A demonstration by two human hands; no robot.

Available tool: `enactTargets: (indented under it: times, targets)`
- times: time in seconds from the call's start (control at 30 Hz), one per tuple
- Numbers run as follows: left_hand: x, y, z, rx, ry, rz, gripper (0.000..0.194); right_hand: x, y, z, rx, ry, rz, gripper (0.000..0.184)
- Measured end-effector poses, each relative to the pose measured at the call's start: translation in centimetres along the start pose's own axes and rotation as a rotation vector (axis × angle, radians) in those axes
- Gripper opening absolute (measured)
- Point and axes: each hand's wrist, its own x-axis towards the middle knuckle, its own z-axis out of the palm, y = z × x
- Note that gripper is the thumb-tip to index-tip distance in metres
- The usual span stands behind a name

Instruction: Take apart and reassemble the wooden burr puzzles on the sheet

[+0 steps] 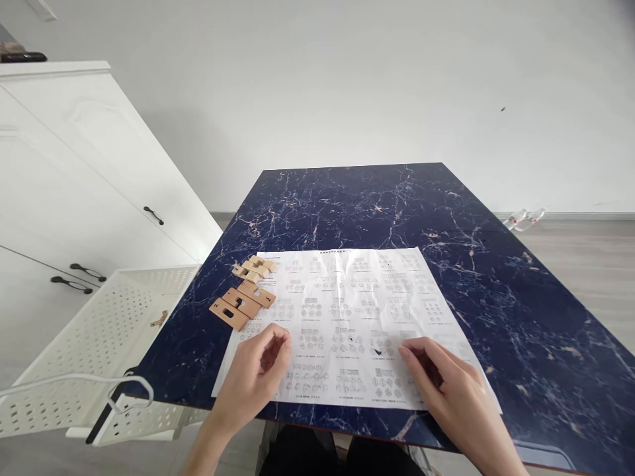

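Observation:
A large printed paper sheet (pixel 340 304) with rows of small diagrams lies on the table under both my hands. My left hand (pixel 262 363) rests at the sheet's lower left, its fingers curled in with nothing visible in them. Over the lower right part is my right hand (pixel 441 373), thumb and fingers drawn together, also with nothing visible in it. Brown notched wooden puzzle pieces (pixel 229 314), marked with numbers, lie side by side beyond my left hand. Paler wooden puzzle pieces (pixel 253 270) sit just behind them, overlapping the sheet's left edge.
The dark blue marbled table (pixel 337 205) reaches toward the wall. At its left stands a white perforated cart (pixel 94 337) with a small wooden piece (pixel 159 319) in it. A white cable (pixel 74 377) crosses the cart. White cabinets (pixel 89 152) rise behind.

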Motion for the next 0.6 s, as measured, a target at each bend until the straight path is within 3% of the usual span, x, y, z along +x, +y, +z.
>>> enactTargets:
  times: [0.2,0.33,0.4,0.5,0.6]
  targets:
    - [2.0,0.2,-2.5,0.207,0.172,0.051,0.034,0.0,-0.1,0.0,0.01,0.001,-0.011,0.029]
    - [5.6,-1.6,-4.8,0.503,0.417,0.079,0.032,0.0,0.0,0.0,0.013,-0.001,-0.014,0.029]
    - [7.5,-2.9,-5.7,0.681,0.505,0.095,0.04,0.0,0.1,0.0,0.009,-0.008,-0.015,0.028]
    - [9.5,-4.3,-6.6,0.801,0.444,0.004,0.076,0.1,0.1,-0.1,0.005,-0.01,-0.026,0.028]
    - [10.2,-4.4,-6.9,0.805,0.391,-0.122,0.091,0.0,0.0,-0.1,0.003,-0.008,-0.024,0.03]
